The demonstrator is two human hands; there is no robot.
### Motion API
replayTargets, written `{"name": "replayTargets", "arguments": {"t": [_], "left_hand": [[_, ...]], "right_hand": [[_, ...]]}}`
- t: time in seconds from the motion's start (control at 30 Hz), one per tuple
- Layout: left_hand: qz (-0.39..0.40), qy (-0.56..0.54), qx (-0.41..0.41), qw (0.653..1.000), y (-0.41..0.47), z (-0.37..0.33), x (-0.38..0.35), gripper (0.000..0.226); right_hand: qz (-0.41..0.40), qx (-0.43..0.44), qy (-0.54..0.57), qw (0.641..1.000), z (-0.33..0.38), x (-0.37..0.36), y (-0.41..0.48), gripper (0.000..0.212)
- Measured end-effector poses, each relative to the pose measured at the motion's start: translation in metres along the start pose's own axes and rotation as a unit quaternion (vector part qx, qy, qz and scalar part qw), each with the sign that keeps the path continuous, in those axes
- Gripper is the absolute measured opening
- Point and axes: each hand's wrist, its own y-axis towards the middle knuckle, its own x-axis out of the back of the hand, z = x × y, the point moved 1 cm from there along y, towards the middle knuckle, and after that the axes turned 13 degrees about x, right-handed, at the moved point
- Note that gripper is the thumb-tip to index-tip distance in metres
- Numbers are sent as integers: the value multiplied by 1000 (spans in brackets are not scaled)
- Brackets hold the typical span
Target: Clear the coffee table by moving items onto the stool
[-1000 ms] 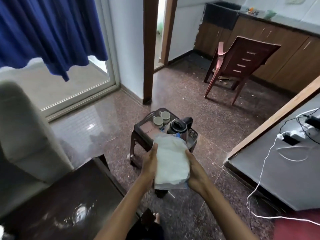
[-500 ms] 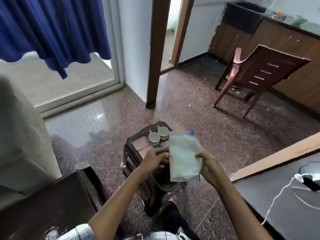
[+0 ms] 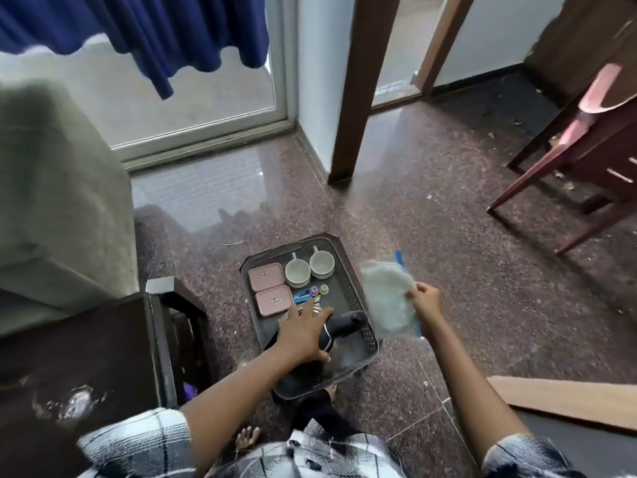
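Note:
A dark plastic stool (image 3: pixel 351 288) stands on the floor in front of me. It carries two white cups (image 3: pixel 297 272), two pink boxes (image 3: pixel 267 281), small clips and caps, and a black kettle (image 3: pixel 344 326). My left hand (image 3: pixel 303 331) rests spread on the kettle's top, fingers apart. My right hand (image 3: pixel 425 301) pinches a clear zip bag of white stuff (image 3: pixel 387 301), held just past the stool's right edge. The dark coffee table (image 3: pixel 79 367) lies at the lower left.
A grey sofa arm (image 3: pixel 58 188) rises at the left. A reddish plastic chair (image 3: pixel 586 150) stands at the far right, a brown door frame (image 3: pixel 358 88) ahead, a wooden board edge (image 3: pixel 565 401) at the lower right. Speckled floor surrounds the stool.
My left hand let go of the bag and dropped onto the kettle. My right hand carried the bag to the right of the stool. The view moved closer over the stool.

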Motion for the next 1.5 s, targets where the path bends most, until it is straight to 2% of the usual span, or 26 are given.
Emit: {"name": "replayTargets", "arguments": {"t": [0.1,0.2,0.27,0.37,0.53,0.67,0.9,1.0,1.2,1.33,1.4,1.5], "left_hand": [[7,-13,6,1000,3,1,6,94],[3,-19,7,1000,2,2,8,95],[-3,-19,5,1000,2,2,7,95],[-9,-17,10,1000,1,3,6,95],[-4,-15,21,1000,-1,0,9,94],[-3,-10,24,1000,-2,0,10,94],[-4,-9,27,1000,-1,1,8,94],[-5,-6,24,1000,-1,1,7,95],[-10,-6,20,1000,1,1,6,95],[-7,-12,13,1000,1,3,5,96],[-5,-36,5,999,-3,6,5,93],[-20,-137,2,990,-7,17,8,74]], "right_hand": [[61,20,-75,995,-10,-23,15,14],[92,36,-126,987,-13,-43,18,29],[103,29,-148,983,-19,-53,17,18],[114,18,-176,978,-30,-63,18,20],[140,5,-213,967,-32,-70,14,12],[138,7,-240,961,-31,-76,19,24],[184,-1,-272,945,-30,-84,22,16],[166,3,-269,949,-26,-80,20,22],[165,14,-263,950,-26,-82,17,3],[177,-11,-255,950,-26,-76,23,11],[161,19,-275,948,-20,-74,25,16],[113,115,-278,947,7,-77,16,20]]}}
